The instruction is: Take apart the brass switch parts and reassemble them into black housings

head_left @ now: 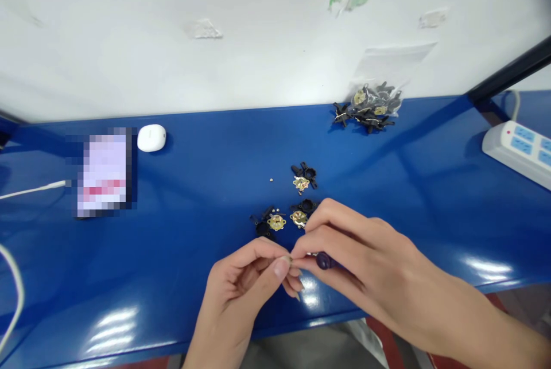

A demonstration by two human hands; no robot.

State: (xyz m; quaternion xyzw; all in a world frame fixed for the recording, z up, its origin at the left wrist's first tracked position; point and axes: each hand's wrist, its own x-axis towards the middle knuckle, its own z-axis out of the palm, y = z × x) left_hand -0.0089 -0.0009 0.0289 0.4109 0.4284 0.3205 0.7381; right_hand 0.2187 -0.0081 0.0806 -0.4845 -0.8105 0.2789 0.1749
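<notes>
My left hand is closed in a pinch, thumb against index finger, at the near side of the blue table. Whatever lies between those fingertips is too small to make out. My right hand meets it there, its thumb and index tips touching the same spot. Tucked in the fingers of the right hand is a dark-handled screwdriver, only partly visible. Just beyond the hands lie brass-coloured plates with black plastic parts and tiny screws. Another such plate is partly covered by my right hand.
Farther back sit another plate with black parts and a lone tiny metal piece. A clear bag of parts leans on the wall. A phone and a white case lie left; a power strip stands right.
</notes>
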